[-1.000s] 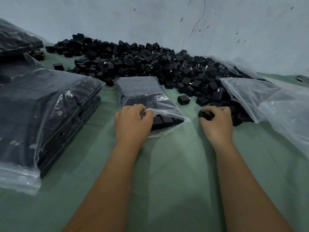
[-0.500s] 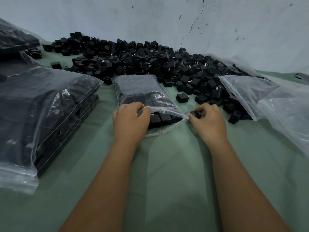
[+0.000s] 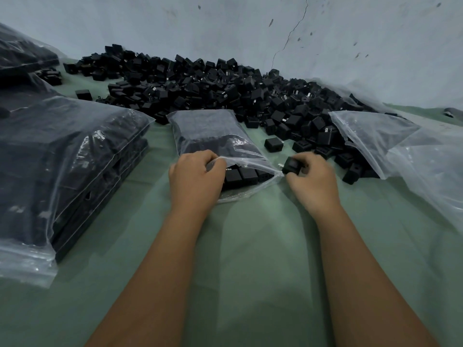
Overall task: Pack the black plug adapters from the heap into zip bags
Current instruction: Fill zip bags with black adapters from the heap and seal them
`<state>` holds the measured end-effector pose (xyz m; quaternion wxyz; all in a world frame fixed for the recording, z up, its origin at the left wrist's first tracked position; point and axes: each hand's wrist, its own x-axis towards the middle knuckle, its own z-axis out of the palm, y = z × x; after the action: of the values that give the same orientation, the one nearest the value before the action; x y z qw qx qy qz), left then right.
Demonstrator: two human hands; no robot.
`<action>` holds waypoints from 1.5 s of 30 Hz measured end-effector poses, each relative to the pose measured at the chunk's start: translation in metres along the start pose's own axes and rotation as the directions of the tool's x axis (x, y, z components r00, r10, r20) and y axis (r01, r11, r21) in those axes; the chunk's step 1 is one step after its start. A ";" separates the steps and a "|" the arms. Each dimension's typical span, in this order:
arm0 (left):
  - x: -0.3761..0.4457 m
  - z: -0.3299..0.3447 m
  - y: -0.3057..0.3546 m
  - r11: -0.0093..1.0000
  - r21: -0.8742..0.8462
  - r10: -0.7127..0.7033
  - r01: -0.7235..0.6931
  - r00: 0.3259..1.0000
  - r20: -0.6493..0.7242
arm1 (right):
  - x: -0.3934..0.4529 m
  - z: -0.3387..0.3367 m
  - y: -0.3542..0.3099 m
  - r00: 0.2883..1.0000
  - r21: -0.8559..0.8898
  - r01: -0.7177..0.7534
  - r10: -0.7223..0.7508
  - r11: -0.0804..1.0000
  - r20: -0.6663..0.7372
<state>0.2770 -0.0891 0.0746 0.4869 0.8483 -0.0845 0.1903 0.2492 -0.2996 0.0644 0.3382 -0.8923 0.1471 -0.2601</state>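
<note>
A clear zip bag (image 3: 208, 131) partly filled with black plug adapters lies in the middle of the green table, its mouth facing me. My left hand (image 3: 195, 179) pinches the upper lip of the mouth and holds it up. My right hand (image 3: 313, 181) grips one black plug adapter (image 3: 292, 166) right at the bag's right corner. Three adapters show in a row just inside the opening. The heap of black adapters (image 3: 225, 91) spreads behind the bag along the wall.
A large filled zip bag (image 3: 62, 166) lies at the left, another filled bag (image 3: 22, 56) at the far left. Empty clear bags (image 3: 406, 151) lie at the right over the heap's edge. A single adapter (image 3: 273, 145) sits between bag and heap.
My right hand has carried an adapter from the heap's edge leftward to the bag's mouth. My left hand has kept its hold on the bag's lip.
</note>
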 end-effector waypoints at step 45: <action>-0.005 0.002 0.011 0.976 -0.153 0.118 -0.152 0.970 -0.211 | -0.021 0.071 -0.093 0.875 -0.505 0.480 -0.353 0.717 0.331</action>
<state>0.2699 -0.0966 0.0804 0.5484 0.7730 -0.1086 0.2999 0.2796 -0.1856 0.0746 0.0000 -0.9839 -0.0241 -0.1771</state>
